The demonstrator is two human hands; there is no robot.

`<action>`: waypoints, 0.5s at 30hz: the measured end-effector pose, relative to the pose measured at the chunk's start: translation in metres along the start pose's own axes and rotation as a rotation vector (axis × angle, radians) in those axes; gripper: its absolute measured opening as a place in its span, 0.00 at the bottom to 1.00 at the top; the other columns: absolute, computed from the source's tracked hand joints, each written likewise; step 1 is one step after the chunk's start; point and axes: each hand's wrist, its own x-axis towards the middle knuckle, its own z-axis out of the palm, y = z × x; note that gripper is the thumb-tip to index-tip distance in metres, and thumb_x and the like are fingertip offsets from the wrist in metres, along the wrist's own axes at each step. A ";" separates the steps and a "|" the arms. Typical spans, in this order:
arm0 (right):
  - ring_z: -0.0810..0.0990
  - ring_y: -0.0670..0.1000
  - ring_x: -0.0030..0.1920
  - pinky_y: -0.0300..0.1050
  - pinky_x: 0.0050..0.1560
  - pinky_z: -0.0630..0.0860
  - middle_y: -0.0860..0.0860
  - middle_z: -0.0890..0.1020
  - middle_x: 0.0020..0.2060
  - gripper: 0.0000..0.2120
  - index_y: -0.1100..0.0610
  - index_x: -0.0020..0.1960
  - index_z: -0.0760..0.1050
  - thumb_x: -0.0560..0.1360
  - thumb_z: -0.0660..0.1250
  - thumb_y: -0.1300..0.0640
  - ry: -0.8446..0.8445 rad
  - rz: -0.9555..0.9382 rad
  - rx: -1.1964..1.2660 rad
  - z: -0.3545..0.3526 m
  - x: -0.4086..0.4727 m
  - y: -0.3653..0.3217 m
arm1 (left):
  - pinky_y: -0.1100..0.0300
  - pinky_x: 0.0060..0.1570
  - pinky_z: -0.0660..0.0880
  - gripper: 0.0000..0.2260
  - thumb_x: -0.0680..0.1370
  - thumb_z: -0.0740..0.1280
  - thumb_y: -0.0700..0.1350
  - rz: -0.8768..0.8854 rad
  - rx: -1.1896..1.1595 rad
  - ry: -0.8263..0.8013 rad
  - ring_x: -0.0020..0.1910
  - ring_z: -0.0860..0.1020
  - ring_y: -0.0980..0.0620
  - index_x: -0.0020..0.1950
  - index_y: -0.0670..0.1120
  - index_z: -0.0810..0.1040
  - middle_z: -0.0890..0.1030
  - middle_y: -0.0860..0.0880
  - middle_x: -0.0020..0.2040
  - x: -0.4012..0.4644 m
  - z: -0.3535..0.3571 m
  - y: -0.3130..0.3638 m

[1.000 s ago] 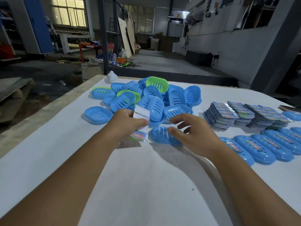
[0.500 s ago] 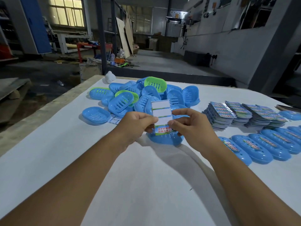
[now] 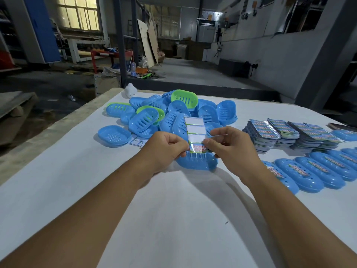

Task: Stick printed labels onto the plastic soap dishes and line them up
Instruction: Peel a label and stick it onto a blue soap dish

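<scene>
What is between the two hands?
In the head view, a label sheet is pinched between the left hand and right hand, above a blue soap dish.

The white table (image 3: 77, 180) bears a dish pile (image 3: 173, 113) at the back. Label stacks (image 3: 289, 134) sit right. Labelled dishes (image 3: 318, 171) lie in a row beside them.

White desk (image 3: 58, 190). White figurine (image 3: 130, 90) at far-left desk corner. Bkgd: lit window (image 3: 78, 13), blue cabinet (image 3: 43, 29), red frame (image 3: 112, 55), leaning boards (image 3: 147, 43), grey wall (image 3: 280, 60).
</scene>
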 end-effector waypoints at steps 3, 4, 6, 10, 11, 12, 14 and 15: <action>0.77 0.44 0.30 0.37 0.32 0.70 0.49 0.84 0.32 0.09 0.53 0.39 0.80 0.71 0.78 0.52 0.001 -0.046 -0.174 0.001 0.001 0.006 | 0.51 0.43 0.73 0.12 0.62 0.70 0.57 0.042 -0.020 0.003 0.36 0.74 0.50 0.36 0.49 0.85 0.82 0.51 0.32 0.000 0.002 -0.001; 0.73 0.44 0.28 0.36 0.31 0.68 0.48 0.82 0.29 0.10 0.53 0.37 0.81 0.71 0.78 0.49 -0.026 -0.057 -0.180 0.001 0.000 0.007 | 0.51 0.43 0.73 0.11 0.63 0.70 0.56 0.053 -0.019 0.003 0.36 0.75 0.50 0.36 0.50 0.84 0.83 0.51 0.32 0.000 0.002 -0.002; 0.68 0.43 0.27 0.34 0.28 0.64 0.45 0.76 0.26 0.11 0.51 0.37 0.83 0.71 0.76 0.44 -0.100 -0.081 -0.149 0.003 -0.002 0.007 | 0.54 0.42 0.73 0.07 0.66 0.70 0.53 0.081 -0.003 0.010 0.34 0.76 0.53 0.36 0.51 0.84 0.82 0.52 0.31 0.000 0.003 -0.003; 0.67 0.44 0.29 0.38 0.29 0.64 0.47 0.76 0.27 0.12 0.46 0.40 0.85 0.70 0.75 0.38 -0.202 -0.110 -0.105 0.006 -0.007 0.004 | 0.62 0.40 0.74 0.05 0.68 0.70 0.50 0.137 0.012 0.000 0.33 0.78 0.58 0.36 0.50 0.83 0.82 0.52 0.32 -0.003 0.005 -0.005; 0.68 0.45 0.30 0.41 0.31 0.65 0.50 0.77 0.28 0.11 0.46 0.40 0.86 0.70 0.75 0.39 -0.210 -0.109 -0.106 0.006 -0.008 0.004 | 0.62 0.40 0.75 0.05 0.68 0.70 0.50 0.145 0.014 0.001 0.33 0.78 0.58 0.35 0.51 0.83 0.83 0.51 0.32 -0.003 0.006 -0.005; 0.69 0.46 0.31 0.43 0.33 0.66 0.54 0.79 0.29 0.10 0.46 0.41 0.86 0.71 0.75 0.40 -0.216 -0.106 -0.109 0.006 -0.007 0.003 | 0.62 0.40 0.75 0.05 0.69 0.70 0.49 0.151 0.016 0.004 0.33 0.78 0.57 0.36 0.51 0.84 0.83 0.51 0.32 -0.003 0.006 -0.005; 0.71 0.49 0.34 0.46 0.37 0.68 0.63 0.81 0.36 0.09 0.46 0.41 0.86 0.71 0.74 0.41 -0.228 -0.109 -0.118 0.006 -0.007 0.002 | 0.59 0.42 0.76 0.05 0.70 0.69 0.49 0.164 0.028 0.003 0.34 0.79 0.56 0.36 0.51 0.84 0.83 0.50 0.33 -0.003 0.006 -0.005; 0.71 0.49 0.34 0.46 0.38 0.68 0.64 0.81 0.38 0.10 0.46 0.40 0.86 0.70 0.73 0.40 -0.233 -0.109 -0.120 0.007 -0.007 0.002 | 0.58 0.43 0.77 0.05 0.70 0.69 0.48 0.172 0.036 -0.001 0.35 0.79 0.56 0.37 0.51 0.84 0.84 0.50 0.33 -0.003 0.006 -0.005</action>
